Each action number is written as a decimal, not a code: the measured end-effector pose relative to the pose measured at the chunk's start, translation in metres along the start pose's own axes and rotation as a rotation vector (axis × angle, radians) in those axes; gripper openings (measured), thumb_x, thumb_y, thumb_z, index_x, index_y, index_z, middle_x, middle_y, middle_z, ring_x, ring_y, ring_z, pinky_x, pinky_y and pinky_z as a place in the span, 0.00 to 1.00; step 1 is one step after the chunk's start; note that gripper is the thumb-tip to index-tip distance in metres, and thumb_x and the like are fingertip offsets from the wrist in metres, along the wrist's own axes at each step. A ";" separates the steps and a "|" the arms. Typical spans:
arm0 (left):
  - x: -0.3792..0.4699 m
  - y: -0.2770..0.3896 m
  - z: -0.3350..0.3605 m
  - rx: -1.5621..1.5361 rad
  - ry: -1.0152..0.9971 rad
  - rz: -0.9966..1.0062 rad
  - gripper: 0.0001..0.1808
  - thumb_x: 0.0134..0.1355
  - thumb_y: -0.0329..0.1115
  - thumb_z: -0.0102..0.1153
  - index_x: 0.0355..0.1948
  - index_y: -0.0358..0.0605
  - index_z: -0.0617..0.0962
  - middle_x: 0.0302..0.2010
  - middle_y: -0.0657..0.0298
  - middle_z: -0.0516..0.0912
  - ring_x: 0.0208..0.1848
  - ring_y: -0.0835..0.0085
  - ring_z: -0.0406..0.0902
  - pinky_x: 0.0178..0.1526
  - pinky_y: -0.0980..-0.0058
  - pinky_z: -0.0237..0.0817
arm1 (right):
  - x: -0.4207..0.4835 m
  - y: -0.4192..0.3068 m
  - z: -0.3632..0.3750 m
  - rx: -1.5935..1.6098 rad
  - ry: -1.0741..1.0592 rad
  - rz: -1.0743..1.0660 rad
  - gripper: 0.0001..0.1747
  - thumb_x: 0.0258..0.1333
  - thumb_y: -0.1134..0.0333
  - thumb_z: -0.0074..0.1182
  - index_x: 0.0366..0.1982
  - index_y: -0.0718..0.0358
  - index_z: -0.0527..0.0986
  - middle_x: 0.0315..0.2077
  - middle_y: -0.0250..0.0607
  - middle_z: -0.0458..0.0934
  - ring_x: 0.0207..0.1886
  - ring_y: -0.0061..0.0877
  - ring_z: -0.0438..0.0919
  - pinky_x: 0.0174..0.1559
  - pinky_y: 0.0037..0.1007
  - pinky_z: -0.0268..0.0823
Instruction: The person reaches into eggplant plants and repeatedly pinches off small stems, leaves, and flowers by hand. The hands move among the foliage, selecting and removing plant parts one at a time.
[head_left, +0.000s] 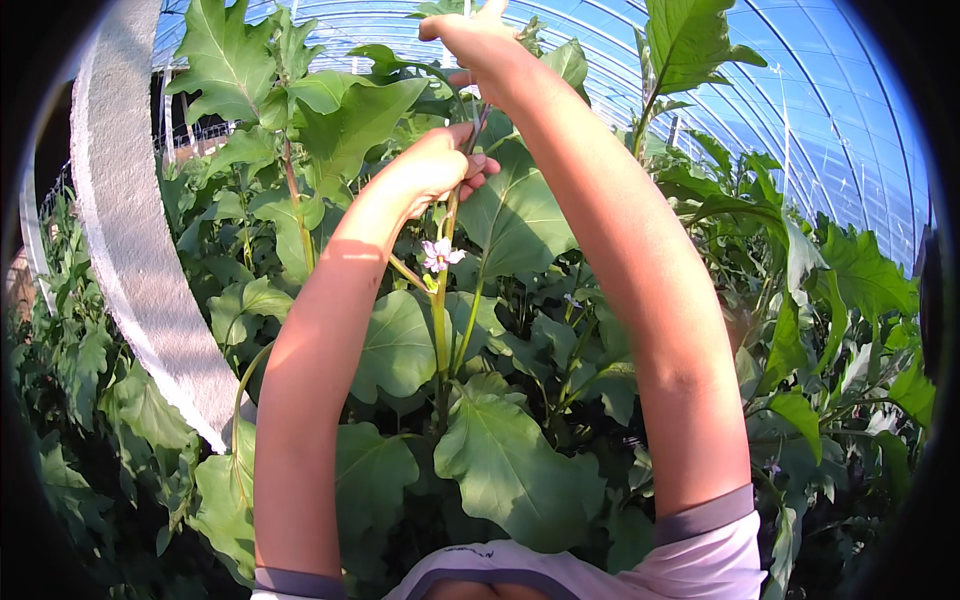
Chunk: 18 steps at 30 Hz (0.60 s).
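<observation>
An eggplant stem (441, 322) rises in front of me, with a pale purple flower (441, 256) partway up. My left hand (444, 169) is closed around the upper stem, thumb and fingers wrapped about it. A pale string (475, 112) runs upward beside the stem between my hands. Higher up, my right hand (480, 49) is raised at the top edge of the view, thumb and a finger spread apart. Its other fingers are partly hidden behind the hand, so whether they hold the string cannot be seen. A broad eggplant leaf (517, 214) hangs just right of my left hand.
A pale, rough-surfaced post (142, 225) stands at left, bent by the lens. More eggplant plants (780, 225) crowd the right side, and large leaves (517, 465) spread below my arms. Overhead curves the greenhouse's ribbed film roof (817, 97). Another hanging string (785, 142) is at right.
</observation>
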<state>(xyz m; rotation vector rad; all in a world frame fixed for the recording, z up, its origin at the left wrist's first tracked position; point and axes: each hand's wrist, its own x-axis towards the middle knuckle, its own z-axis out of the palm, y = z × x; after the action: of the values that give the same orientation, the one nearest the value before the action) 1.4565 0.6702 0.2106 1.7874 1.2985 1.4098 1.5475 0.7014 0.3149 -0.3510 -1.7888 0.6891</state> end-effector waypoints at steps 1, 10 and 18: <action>0.001 -0.001 0.004 0.025 -0.009 0.034 0.25 0.68 0.28 0.49 0.65 0.39 0.64 0.37 0.61 0.81 0.26 0.82 0.72 0.26 0.82 0.67 | 0.002 -0.005 0.011 -0.050 0.217 0.126 0.60 0.42 0.61 0.65 0.66 0.62 0.36 0.59 0.68 0.61 0.55 0.49 0.72 0.51 0.48 0.71; 0.012 -0.046 0.010 -0.232 0.156 0.268 0.35 0.61 0.28 0.63 0.68 0.53 0.64 0.54 0.60 0.75 0.49 0.79 0.74 0.51 0.74 0.69 | -0.071 0.015 0.088 -0.013 0.393 -0.806 0.55 0.46 0.76 0.54 0.70 0.62 0.36 0.66 0.75 0.24 0.65 0.72 0.52 0.64 0.52 0.54; -0.025 -0.056 0.059 0.013 0.675 0.638 0.30 0.60 0.33 0.62 0.61 0.35 0.67 0.59 0.53 0.74 0.61 0.67 0.69 0.65 0.65 0.57 | -0.147 0.061 -0.052 -0.237 0.332 -0.729 0.16 0.50 0.71 0.54 0.42 0.68 0.74 0.43 0.53 0.75 0.35 0.40 0.79 0.39 0.38 0.72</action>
<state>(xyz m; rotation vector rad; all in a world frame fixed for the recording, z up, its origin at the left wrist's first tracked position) 1.4914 0.6803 0.1332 1.8973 1.0408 2.5190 1.6380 0.6824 0.1753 0.0458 -1.5242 -0.0946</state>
